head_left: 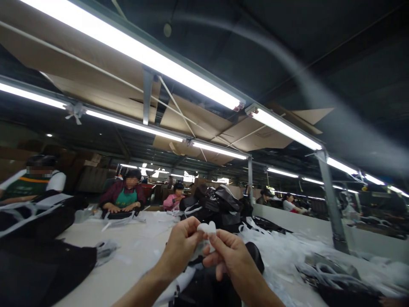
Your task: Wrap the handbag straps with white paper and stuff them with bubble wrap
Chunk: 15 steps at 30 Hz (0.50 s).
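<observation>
A small white strip [211, 229], curled into loops, is held up between my two hands near the middle of the view. My left hand [183, 241] pinches its left end between thumb and fingers. From the right, my right hand [228, 251] grips the same strip with thumb and forefinger, its other fingers loosely curled below. Beneath my hands lies a black fabric item [207, 285] with white parts beside it, partly covered by my hands and forearms.
A white table [134, 251] holds black fabric pieces [41, 264] at left, a black pile [217, 204] beyond my hands and crumpled clear plastic [287, 247] at right. Several people sit across the table and farther back. A metal post [332, 204] stands at right.
</observation>
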Tool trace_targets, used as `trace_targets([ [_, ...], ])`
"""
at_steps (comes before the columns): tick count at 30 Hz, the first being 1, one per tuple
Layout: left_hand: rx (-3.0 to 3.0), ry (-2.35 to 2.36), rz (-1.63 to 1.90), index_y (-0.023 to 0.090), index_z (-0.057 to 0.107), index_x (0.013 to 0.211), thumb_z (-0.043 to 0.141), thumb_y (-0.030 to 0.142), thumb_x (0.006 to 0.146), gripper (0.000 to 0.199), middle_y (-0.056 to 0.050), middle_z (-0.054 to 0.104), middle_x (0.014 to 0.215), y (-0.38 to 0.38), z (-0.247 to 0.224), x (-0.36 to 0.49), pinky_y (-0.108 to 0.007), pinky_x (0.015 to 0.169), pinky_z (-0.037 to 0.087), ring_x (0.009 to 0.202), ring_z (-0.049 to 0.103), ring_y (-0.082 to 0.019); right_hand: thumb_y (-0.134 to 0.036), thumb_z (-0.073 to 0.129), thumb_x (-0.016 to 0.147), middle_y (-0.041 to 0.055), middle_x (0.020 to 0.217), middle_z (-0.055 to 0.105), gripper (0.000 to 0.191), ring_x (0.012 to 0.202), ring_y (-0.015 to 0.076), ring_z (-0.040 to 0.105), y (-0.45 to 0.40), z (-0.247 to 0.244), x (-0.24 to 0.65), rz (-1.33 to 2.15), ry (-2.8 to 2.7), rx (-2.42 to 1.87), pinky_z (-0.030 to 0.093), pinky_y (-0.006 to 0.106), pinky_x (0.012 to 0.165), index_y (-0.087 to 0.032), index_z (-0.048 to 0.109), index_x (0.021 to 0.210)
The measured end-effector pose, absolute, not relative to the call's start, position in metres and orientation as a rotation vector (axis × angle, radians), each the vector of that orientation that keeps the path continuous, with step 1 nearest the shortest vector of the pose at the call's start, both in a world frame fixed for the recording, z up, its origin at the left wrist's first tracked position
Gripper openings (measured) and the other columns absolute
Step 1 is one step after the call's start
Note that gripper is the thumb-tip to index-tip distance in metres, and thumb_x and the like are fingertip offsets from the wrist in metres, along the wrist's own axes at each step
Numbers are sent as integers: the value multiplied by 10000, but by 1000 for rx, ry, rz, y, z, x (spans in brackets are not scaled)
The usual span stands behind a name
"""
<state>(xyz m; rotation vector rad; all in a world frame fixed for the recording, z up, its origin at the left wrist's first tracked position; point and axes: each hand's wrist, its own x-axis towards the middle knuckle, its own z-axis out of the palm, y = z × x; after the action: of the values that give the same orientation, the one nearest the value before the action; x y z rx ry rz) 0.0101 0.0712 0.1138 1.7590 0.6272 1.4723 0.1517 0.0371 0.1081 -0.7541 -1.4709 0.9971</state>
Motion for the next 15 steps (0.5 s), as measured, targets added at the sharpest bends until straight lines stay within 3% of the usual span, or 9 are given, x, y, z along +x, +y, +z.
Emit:
trace_targets([
  [4,1792,678,1570,163,616,715,597,411,772,255,13,558,611,63,106,9,-214,494,349,541,474,-117,-822,740,513,31,583,681,739,433,153,660,44,102,155,1136,-1494,-844,361,142,285,-145,590,769],
  [10,1847,746,1675,177,615,745,555,373,832,222,30,514,583,59,92,14,-210,490,336,520,455,-113,-700,690,689,12,604,682,574,354,70,551,49,89,150,1035,-1481,-863,235,121,271,-147,583,799],
  [15,1918,755,1775,196,590,766,517,349,853,190,39,511,563,60,85,17,-221,509,370,509,493,-128,-641,644,687,8,557,662,495,313,58,500,46,90,141,1003,-1440,-905,183,128,271,-156,564,749],
])
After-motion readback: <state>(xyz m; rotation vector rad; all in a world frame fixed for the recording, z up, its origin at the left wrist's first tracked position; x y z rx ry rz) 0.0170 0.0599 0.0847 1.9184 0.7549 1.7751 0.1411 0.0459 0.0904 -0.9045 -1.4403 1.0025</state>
